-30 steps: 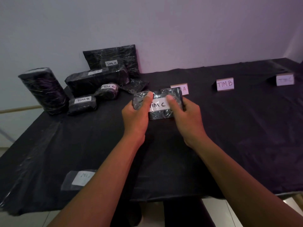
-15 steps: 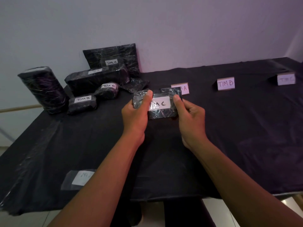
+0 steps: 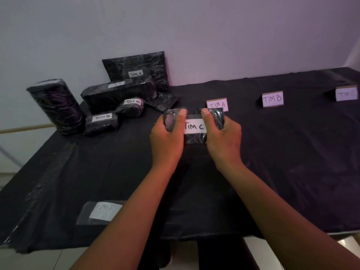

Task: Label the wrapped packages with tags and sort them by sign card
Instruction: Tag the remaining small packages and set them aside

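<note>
Gripping 1 wrapped package (image 3: 194,138) tagged "TIM C", left hand (image 3: 167,139) and right hand (image 3: 224,141), near sign card (image 3: 217,104) "TIM A".

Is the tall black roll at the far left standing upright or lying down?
Upright. The roll stands on one end on the table, its pale top end facing up, left of the other packages.

"TIM C" on the white tag (image 3: 194,126) of the held package (image 3: 194,125), frame centre. "TIM A" on the first sign card (image 3: 217,104), "TIM B" on the middle sign card (image 3: 272,99); far-right card (image 3: 346,93) too blurred to read. Upper left: "TIM A" on the flat package (image 3: 136,71), "TIM C" on the small bundle (image 3: 131,107), "TIM B" on the front bundle (image 3: 101,121). Lower-left loose tag (image 3: 105,211) illegible.
</note>
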`<move>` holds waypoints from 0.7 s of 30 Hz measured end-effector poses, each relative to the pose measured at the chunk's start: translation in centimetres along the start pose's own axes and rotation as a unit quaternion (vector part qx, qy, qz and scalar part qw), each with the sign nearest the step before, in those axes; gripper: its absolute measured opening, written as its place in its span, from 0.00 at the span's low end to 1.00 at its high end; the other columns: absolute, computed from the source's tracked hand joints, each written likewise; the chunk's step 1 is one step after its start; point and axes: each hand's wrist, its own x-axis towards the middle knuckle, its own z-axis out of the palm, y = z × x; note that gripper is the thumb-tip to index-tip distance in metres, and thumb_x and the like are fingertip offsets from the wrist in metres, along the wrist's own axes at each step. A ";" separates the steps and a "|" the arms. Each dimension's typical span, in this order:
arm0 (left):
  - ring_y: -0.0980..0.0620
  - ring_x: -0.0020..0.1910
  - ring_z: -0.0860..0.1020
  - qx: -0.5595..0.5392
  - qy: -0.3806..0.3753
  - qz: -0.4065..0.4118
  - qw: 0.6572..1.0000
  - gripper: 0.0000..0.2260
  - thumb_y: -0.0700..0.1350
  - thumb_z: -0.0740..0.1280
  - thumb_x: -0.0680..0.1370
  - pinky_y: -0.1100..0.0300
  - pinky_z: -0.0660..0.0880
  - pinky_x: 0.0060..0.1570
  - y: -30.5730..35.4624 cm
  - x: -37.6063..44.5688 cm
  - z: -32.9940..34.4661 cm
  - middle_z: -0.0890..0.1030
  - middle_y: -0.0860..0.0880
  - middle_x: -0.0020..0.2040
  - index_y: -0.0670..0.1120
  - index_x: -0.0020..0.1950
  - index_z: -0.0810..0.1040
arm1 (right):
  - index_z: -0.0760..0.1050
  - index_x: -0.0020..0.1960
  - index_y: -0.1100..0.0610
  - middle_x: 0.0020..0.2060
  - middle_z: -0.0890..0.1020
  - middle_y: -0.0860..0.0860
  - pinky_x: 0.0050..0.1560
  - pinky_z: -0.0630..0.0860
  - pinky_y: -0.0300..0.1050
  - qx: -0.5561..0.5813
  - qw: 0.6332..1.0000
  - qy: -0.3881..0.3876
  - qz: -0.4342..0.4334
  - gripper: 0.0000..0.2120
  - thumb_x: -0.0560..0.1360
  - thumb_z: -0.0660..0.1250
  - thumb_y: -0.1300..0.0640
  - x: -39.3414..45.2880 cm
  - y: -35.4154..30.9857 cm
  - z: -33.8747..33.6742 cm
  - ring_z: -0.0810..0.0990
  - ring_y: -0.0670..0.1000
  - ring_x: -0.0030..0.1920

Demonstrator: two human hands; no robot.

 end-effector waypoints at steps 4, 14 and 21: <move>0.55 0.40 0.85 0.003 -0.006 -0.008 1.000 0.11 0.54 0.78 0.72 0.58 0.82 0.34 0.1 -0.4 0.1 0.85 0.51 0.42 0.50 0.46 0.80 | 0.81 0.37 0.55 0.33 0.85 0.50 0.44 0.83 0.58 0.006 1.000 0.000 0.025 0.17 0.76 0.72 0.44 0.0 -0.2 0.0 0.86 0.49 0.36; 0.51 0.37 0.85 -0.047 -0.038 -0.007 0.998 0.11 0.50 0.63 0.84 0.52 0.81 0.31 -0.3 -0.4 -0.2 0.85 0.49 0.37 0.46 0.45 0.79 | 0.82 0.42 0.57 0.37 0.87 0.53 0.44 0.85 0.49 0.099 0.989 -0.013 0.106 0.12 0.77 0.73 0.49 -0.4 -1.1 0.0 0.88 0.50 0.40; 0.49 0.43 0.87 -0.119 -0.097 -0.114 0.982 0.22 0.54 0.52 0.87 0.56 0.81 0.32 0.2 -0.3 -1.0 0.88 0.46 0.44 0.45 0.55 0.82 | 0.81 0.42 0.60 0.39 0.87 0.55 0.44 0.84 0.49 0.089 0.988 -0.005 0.124 0.14 0.77 0.73 0.48 -0.6 -0.6 -0.2 0.88 0.52 0.42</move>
